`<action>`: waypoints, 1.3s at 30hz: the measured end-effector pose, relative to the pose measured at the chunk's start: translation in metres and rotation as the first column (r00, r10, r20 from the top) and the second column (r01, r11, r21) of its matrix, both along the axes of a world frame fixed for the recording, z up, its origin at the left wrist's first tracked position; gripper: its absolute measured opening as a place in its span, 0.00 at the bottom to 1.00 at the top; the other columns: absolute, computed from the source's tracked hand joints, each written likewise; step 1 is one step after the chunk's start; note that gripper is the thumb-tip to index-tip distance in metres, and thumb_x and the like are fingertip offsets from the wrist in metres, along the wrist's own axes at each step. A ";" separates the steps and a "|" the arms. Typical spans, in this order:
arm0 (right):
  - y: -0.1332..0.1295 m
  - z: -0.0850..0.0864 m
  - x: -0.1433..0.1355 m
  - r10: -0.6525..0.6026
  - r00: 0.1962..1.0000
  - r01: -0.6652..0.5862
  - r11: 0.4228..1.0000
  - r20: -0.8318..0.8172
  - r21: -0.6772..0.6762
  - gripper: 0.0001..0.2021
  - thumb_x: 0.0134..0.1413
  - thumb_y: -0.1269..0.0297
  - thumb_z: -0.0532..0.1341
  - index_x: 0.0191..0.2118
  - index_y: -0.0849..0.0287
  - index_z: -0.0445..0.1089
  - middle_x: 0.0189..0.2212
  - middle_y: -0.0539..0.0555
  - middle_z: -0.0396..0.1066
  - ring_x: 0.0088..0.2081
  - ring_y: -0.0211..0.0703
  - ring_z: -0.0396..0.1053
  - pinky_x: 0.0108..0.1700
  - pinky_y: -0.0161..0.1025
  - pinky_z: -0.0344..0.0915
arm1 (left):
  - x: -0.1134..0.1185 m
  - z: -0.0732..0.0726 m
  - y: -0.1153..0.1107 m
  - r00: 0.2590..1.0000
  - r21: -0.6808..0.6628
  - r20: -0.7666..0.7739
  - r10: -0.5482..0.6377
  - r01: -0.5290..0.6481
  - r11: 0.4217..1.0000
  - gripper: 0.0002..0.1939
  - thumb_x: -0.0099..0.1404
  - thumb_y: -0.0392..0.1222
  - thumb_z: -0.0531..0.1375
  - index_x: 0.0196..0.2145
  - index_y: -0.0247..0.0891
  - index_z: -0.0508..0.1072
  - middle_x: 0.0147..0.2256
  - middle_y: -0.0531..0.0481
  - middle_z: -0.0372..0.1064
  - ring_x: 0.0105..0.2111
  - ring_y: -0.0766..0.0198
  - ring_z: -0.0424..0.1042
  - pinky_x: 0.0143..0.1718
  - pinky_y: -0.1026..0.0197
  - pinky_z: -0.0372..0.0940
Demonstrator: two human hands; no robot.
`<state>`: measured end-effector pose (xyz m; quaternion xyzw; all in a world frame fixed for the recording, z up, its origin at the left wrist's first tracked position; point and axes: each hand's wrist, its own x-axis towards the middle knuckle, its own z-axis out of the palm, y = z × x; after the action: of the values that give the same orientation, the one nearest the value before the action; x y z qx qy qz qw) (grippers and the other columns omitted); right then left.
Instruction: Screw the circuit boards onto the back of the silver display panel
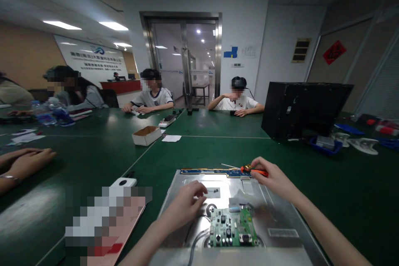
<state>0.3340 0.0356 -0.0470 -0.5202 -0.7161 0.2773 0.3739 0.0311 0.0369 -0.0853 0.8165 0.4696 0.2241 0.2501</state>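
A flat metal display panel point(280, 216) lies on the green table in front of me, back side up. On it is a green circuit board point(233, 226) with a grey cable at its left. Along the panel's far edge runs a narrow blue circuit strip point(215, 171). My right hand point(272, 176) grips a screwdriver point(259, 172) with an orange and dark handle, its thin shaft pointing left above the strip. Over the panel's left part hovers my left hand point(187, 201), fingers curved and apart from the thumb. Small dark pieces, perhaps screws, lie on a pale label point(213, 192) beside its fingertips.
Left of the panel lie a white device point(123, 183) and a blurred-out pinkish item point(132, 220). Farther off are an open cardboard box point(146, 136), a black monitor casing point(302, 110) and a blue tray point(326, 144). Another person's hands point(28, 164) rest at the left.
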 end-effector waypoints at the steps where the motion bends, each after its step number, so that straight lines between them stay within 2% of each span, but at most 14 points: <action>1: 0.002 -0.013 0.004 -0.008 0.999 0.007 0.999 -0.031 -0.033 0.10 0.56 0.56 0.56 0.38 0.56 0.65 0.26 0.48 0.68 0.25 0.39 0.66 0.29 0.37 0.62 | 0.003 0.000 0.002 1.000 0.009 -0.026 -0.001 0.001 1.000 0.07 0.62 0.36 0.55 0.38 0.36 0.71 0.37 0.46 0.70 0.37 0.58 0.68 0.38 0.60 0.61; 5: 0.007 -0.050 0.011 -0.059 0.988 0.041 0.991 -0.145 -0.128 0.16 0.58 0.50 0.50 0.40 0.56 0.63 0.27 0.49 0.68 0.24 0.40 0.68 0.25 0.37 0.64 | 0.019 0.000 0.012 0.990 0.028 -0.139 -0.001 0.005 1.000 0.08 0.63 0.38 0.56 0.41 0.37 0.70 0.36 0.47 0.70 0.36 0.57 0.68 0.37 0.60 0.59; 10: 0.006 -0.069 0.010 -0.066 0.977 0.032 0.985 -0.201 -0.170 0.13 0.60 0.52 0.50 0.41 0.54 0.61 0.30 0.49 0.69 0.23 0.38 0.67 0.24 0.36 0.64 | 0.037 -0.009 0.028 0.984 0.031 -0.178 0.008 -0.002 1.000 0.04 0.58 0.38 0.59 0.32 0.37 0.70 0.33 0.48 0.70 0.35 0.57 0.68 0.34 0.61 0.58; 16: 0.000 -0.067 0.010 -0.066 0.977 0.033 0.986 -0.203 -0.162 0.10 0.61 0.55 0.51 0.41 0.54 0.62 0.30 0.47 0.69 0.22 0.36 0.66 0.25 0.36 0.61 | 0.035 -0.015 0.031 0.980 0.027 -0.197 0.013 -0.007 1.000 0.03 0.60 0.37 0.57 0.29 0.36 0.69 0.31 0.47 0.70 0.32 0.59 0.68 0.33 0.62 0.57; 27: -0.004 -0.058 0.007 -0.066 0.978 0.034 0.986 -0.199 -0.161 0.11 0.61 0.55 0.51 0.42 0.55 0.62 0.30 0.48 0.68 0.24 0.37 0.67 0.24 0.35 0.63 | 0.031 0.003 0.026 0.975 0.030 -0.222 -0.023 0.030 0.999 0.06 0.61 0.34 0.54 0.30 0.36 0.70 0.32 0.47 0.71 0.33 0.58 0.68 0.33 0.62 0.57; 33: -0.005 -0.056 0.007 -0.062 0.975 0.028 0.987 -0.212 -0.161 0.12 0.61 0.53 0.52 0.42 0.54 0.63 0.31 0.49 0.68 0.25 0.37 0.67 0.25 0.35 0.64 | 0.057 0.013 0.019 0.969 -0.002 -0.167 -0.181 0.183 0.983 0.09 0.57 0.28 0.53 0.32 0.37 0.71 0.32 0.50 0.71 0.32 0.62 0.68 0.33 0.65 0.59; 39: -0.005 -0.056 0.008 -0.069 0.974 0.036 0.988 -0.216 -0.152 0.12 0.61 0.54 0.52 0.43 0.55 0.63 0.30 0.48 0.68 0.24 0.38 0.67 0.25 0.36 0.64 | 0.096 0.016 0.016 0.923 0.005 -0.103 -0.370 0.373 0.928 0.11 0.60 0.28 0.55 0.36 0.36 0.75 0.35 0.49 0.74 0.33 0.62 0.69 0.35 0.66 0.60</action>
<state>0.3418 0.0304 -0.1034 -0.5311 -0.6335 0.3752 0.4192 0.1273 0.0531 -0.0693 0.9039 0.3154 0.1374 0.2543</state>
